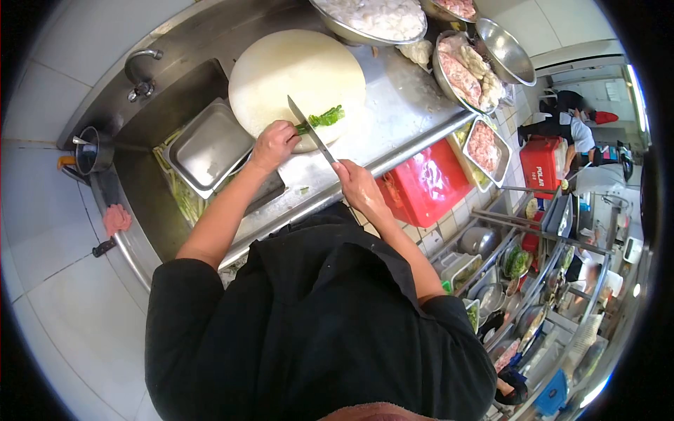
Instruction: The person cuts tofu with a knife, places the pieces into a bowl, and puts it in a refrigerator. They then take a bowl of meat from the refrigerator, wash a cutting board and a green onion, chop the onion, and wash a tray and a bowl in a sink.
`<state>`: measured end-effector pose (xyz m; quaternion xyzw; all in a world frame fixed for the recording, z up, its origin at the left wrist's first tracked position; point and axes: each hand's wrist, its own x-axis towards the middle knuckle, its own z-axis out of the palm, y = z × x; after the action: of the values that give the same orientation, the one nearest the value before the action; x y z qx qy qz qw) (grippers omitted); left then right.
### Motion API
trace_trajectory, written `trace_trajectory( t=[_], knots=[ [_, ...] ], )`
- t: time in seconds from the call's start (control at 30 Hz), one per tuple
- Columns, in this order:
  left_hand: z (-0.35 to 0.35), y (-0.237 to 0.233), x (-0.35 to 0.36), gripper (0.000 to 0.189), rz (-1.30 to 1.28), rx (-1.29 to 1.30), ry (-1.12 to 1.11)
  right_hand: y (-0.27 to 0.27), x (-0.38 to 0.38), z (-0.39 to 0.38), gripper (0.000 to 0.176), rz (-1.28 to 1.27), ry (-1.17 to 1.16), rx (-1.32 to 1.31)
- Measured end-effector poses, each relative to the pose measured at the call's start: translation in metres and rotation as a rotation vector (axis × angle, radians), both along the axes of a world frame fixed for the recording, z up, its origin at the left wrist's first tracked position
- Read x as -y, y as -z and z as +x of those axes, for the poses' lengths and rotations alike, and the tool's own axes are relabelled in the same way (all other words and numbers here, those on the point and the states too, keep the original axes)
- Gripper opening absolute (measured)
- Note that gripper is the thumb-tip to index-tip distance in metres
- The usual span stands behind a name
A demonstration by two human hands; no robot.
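Observation:
On the round, pale cutting board [295, 74] lies a small heap of chopped green vegetable [330, 116], perhaps green onion or a similar stalk. My left hand [276, 144] is closed at the board's near edge, fingers curled round the uncut end of the green stalks. A long kitchen knife [324, 149] crosses the greens, its tip pointing to the far left. Its handle is gripped in my right hand [358, 186], just off the board's near right side. Most of the handle is hidden by the fingers.
Left of the board is a sink [133, 182] with an upturned metal pan [210, 144] and long green stalks. Bowls of white pieces [379, 17] and raw meat [460, 74] stand right. Below the counter edge sits a red crate [425, 182]. Other people [572, 126] work far right.

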<state>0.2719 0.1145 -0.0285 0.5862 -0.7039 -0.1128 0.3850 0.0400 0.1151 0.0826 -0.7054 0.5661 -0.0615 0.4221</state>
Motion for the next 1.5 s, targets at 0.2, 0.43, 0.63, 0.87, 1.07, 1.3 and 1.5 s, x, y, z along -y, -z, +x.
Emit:
trace_trajectory(
  t=[0.2,0.43,0.63,0.87,1.07,1.3,1.5],
  knots=[
    [0.004,-0.010,0.000,0.008,0.026,0.143,0.024,-0.009,-0.014,0.004,0.042,-0.016,0.004,-0.053],
    [0.007,0.002,0.004,0.006,-0.066,0.068,0.027,-0.005,-0.015,0.008,0.039,-0.083,-0.028,-0.003],
    [0.013,0.004,0.000,0.007,0.012,0.046,0.037,-0.003,-0.016,0.011,0.038,-0.066,-0.042,-0.005],
    [0.015,0.004,-0.006,0.008,-0.028,-0.002,0.013,0.006,-0.016,0.010,0.037,-0.068,-0.074,-0.028],
    [0.016,0.007,-0.009,0.008,-0.045,0.004,0.008,0.004,-0.016,0.010,0.037,-0.040,-0.080,-0.038],
    [0.015,0.012,-0.015,0.009,-0.077,-0.022,-0.038,0.011,-0.015,0.005,0.039,-0.091,-0.140,-0.039],
    [-0.008,0.008,-0.011,0.017,0.135,-0.012,-0.213,-0.004,0.023,-0.038,0.047,0.437,0.185,0.150]
  ],
)
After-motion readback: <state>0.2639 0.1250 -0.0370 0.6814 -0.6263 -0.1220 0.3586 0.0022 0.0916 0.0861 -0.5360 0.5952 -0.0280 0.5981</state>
